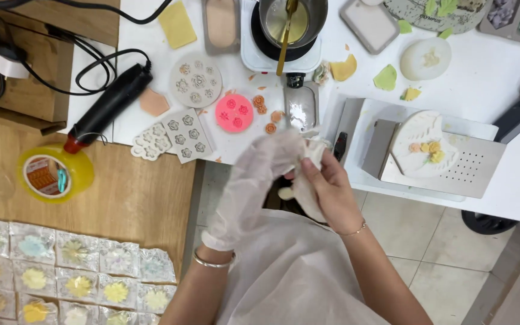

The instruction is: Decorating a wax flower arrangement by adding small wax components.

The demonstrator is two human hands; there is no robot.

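A: Gloves first, then. What were the hands doing?

B: The left hand [254,180] already wore a thin clear glove, drawn down to the wrist just above a silver bangle [212,261]. Its fingers were bent and pinching a second glove [309,157], a pale crumpled one. The right hand [329,191] was bare and closed on that same glove from below, thumb and fingers gripping it.

A: Where was that glove exactly?

B: Between the two hands, held in the air just in front of the edge of the white surface [489,78], over the person's apron [296,271].

A: So how far along would you say?

B: Judging by that, about half: one hand covered, the other not yet.

A: And around them?

B: A pot [292,21] stood on a small white hotplate [279,55] with a gold stirrer in it. Near it lay a pink round mould [234,112], a grey round mould [196,80] and a heat gun [111,102]. To the right, a white slab with small yellow flowers [424,144] rested on a grey stand. Wrapped flower pieces [67,271] lay in rows on the wooden surface [133,192], beside a yellow tape roll [52,174].
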